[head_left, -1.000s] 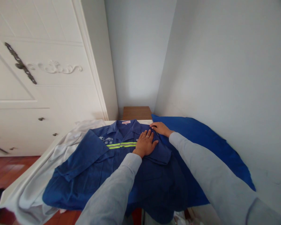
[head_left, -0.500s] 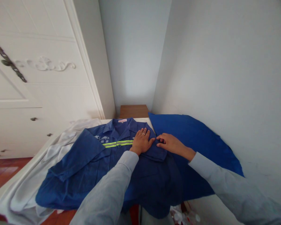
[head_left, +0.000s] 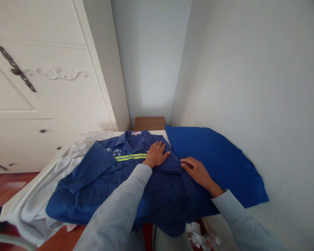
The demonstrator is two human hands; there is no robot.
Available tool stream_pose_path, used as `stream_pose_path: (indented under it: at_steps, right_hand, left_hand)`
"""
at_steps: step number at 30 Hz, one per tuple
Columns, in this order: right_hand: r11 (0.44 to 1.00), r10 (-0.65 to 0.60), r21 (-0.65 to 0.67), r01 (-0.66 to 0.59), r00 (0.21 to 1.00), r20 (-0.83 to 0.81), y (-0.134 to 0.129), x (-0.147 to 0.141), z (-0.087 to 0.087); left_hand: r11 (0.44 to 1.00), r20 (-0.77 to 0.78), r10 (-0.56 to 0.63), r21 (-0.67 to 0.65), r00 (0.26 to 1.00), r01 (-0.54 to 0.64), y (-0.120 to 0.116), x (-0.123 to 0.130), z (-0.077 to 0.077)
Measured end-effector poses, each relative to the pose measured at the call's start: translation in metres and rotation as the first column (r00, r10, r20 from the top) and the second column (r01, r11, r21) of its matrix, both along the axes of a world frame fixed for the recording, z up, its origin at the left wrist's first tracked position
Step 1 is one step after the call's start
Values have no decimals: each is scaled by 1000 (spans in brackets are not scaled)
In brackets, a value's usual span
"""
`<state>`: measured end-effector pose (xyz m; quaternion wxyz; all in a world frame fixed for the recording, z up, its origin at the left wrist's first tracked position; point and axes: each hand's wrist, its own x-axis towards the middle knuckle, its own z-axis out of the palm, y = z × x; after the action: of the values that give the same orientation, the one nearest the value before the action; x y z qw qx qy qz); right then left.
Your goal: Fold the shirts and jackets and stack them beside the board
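A dark blue work jacket (head_left: 137,188) lies front up, its collar at the far end, with a yellow-green and grey stripe and white lettering on the chest. My left hand (head_left: 157,155) is spread flat on the jacket's right chest, fingers apart, a ring on one finger. The right sleeve (head_left: 170,165) is laid inward beside it. At that sleeve's outer edge, my right hand (head_left: 197,170) pinches the cloth between thumb and fingertips. On the other side, the left sleeve (head_left: 90,170) lies slanting over the jacket front.
Under the jacket, a bright blue cloth (head_left: 219,157) spreads right toward the wall. White fabric (head_left: 39,205) hangs over the left edge of the white surface. A white cabinet (head_left: 68,104) stands left, and a brown wooden box (head_left: 150,122) is at the back. Clear plastic (head_left: 199,237) lies below.
My right hand has moved slightly right and down, and its fingers now meet the sleeve edge. My left hand stays flat on the chest. The view has shifted a little.
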<state>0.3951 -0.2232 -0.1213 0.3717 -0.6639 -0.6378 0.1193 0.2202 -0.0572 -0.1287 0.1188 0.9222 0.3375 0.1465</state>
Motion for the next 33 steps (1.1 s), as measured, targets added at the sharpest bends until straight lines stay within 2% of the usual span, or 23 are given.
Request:
stream_pose_path:
  at_steps: [3, 6, 10, 12, 14, 17, 20, 23, 25, 27, 31, 33]
  right_hand:
    - [1000, -15, 15, 17, 996, -93, 1, 1, 0]
    - [998, -63, -4, 64, 975, -212, 2, 3, 2]
    - [997, -77, -10, 78, 956, -283, 2, 3, 6]
    - [996, -83, 10, 89, 957, -277, 2, 2, 7]
    - [994, -98, 28, 109, 961, -260, 2, 2, 8]
    - [992, -118, 27, 127, 967, -226, 2, 3, 7]
    - [991, -128, 7, 132, 970, -207, 1, 5, 7]
    - [993, -116, -9, 117, 967, -225, 0, 6, 7]
    - [993, -113, -12, 113, 963, -244, 0, 6, 7]
    - [992, -119, -3, 122, 963, -243, 1, 5, 6]
    - [988, -133, 43, 146, 968, -212, 1, 1, 5]
    - [986, -127, 75, 147, 967, -221, -4, -3, 10]
  left_hand:
    - [994, 179, 21, -111, 984, -1, 5, 0, 0]
    - [961, 436, 140, -275, 889, -16, 9, -4, 5]
    - [933, 580, 338, -309, 741, -184, 9, -22, 26]
    - [924, 637, 379, -297, 672, -240, 7, -37, 41]
    - [943, 633, 332, -249, 699, -223, 6, -58, 55]
    - [981, 460, 191, -67, 867, -181, 5, -97, 65]
    - [974, 246, 182, 86, 952, -208, 4, -141, 58]
    - [954, 175, 267, 90, 948, -286, -3, -178, 45]
    - [941, 244, 320, 31, 915, -337, -15, -192, 41]
    - [942, 366, 331, -76, 870, -326, -35, -196, 42]
    - [939, 588, 327, -287, 740, -187, -90, -182, 52]
    - [925, 687, 341, -366, 642, -100, -122, -171, 53]
